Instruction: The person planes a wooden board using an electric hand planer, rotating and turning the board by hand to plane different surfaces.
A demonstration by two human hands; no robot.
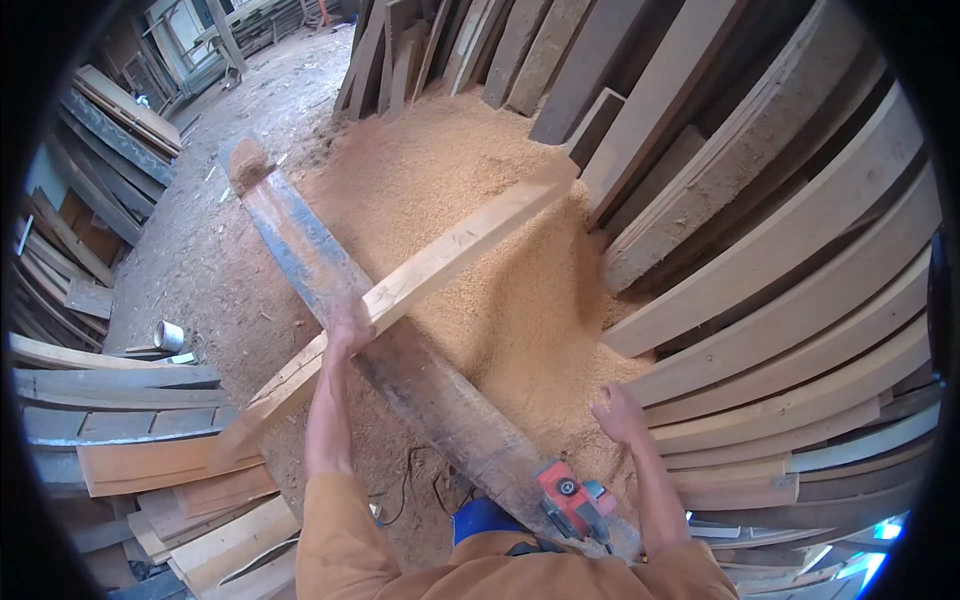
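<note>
Timber beam [455, 252]: slants from near left to far right across the bench plank [440, 405], ends blurred.
Left hand [347, 328]: clasps the beam where it crosses the plank.
Right hand [620, 414]: near sawdust [450, 150] on the right, fingers partly curled, how tightly I cannot tell.
Power planer [572, 497]: red, on the plank's near end.

Beam [470, 238] across bench [440, 395] (planer [568, 492] nearer)
</note>
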